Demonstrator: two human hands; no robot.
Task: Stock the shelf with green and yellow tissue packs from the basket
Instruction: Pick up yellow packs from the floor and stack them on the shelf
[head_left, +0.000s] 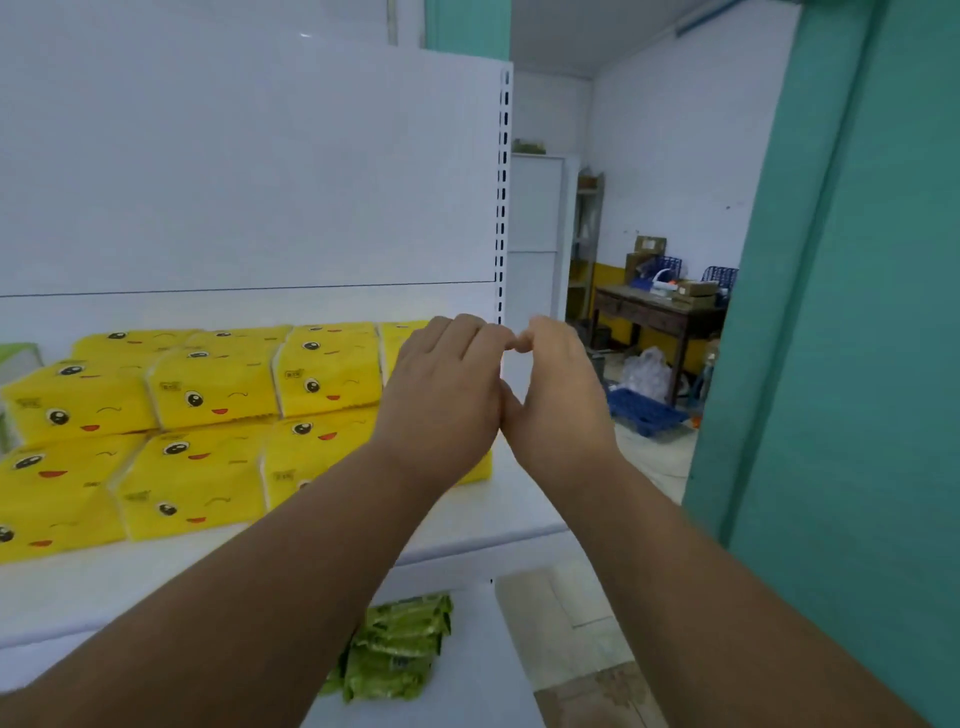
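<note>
At the shelf's right end: both hands are raised together in front of the last yellow stack, touching at the thumbs and fingertips.
Left hand (441, 387): fingers curled loosely forward, back of the hand to the camera; whether it grips anything behind it cannot be told.
Right hand (558, 389): same pose, fingers bent toward the left hand; no pack shows in it, but its palm side is hidden.
Yellow tissue packs (208, 415): stacked 2 high in rows on the shelf (493, 514), filling it from the left edge to just behind the hands.
Green tissue packs (400, 647): a loose pile on the lower shelf, partly hidden by the left forearm.
Basket: not in view.
Risk, end stack: the rightmost yellow packs sit near the shelf's open right end; a sideways nudge from the hands could likely tip them off.
Risk, soft packs: pressing on 1 probably shifts its neighbours and skews the rows.
Risk, lower pile: the green packs lie untidily and may slide if a forearm brushes them.
</note>
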